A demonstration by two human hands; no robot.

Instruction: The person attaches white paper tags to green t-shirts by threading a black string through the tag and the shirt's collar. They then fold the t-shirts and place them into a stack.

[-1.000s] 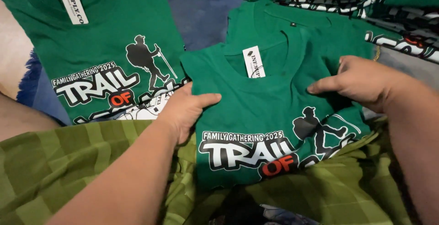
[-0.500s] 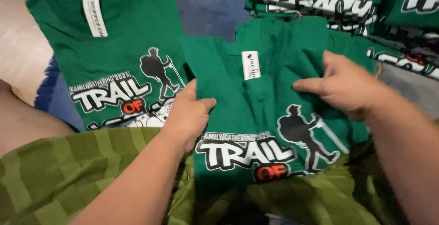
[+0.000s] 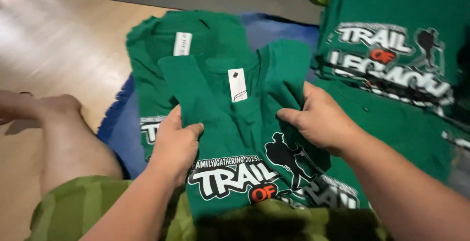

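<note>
Head view: both hands' grip pinches the folded green shirt [image 3: 235, 123], left hand [image 3: 174, 143] and right hand [image 3: 320, 118]; lower print is cut off by green shorts [image 3: 88, 206].

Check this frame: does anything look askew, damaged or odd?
Nothing looks damaged or spilled. The folded green printed T-shirt held by the left hand and right hand sits tilted over the flat green T-shirt with a white neck tag beneath, its folded sleeves uneven.
</note>
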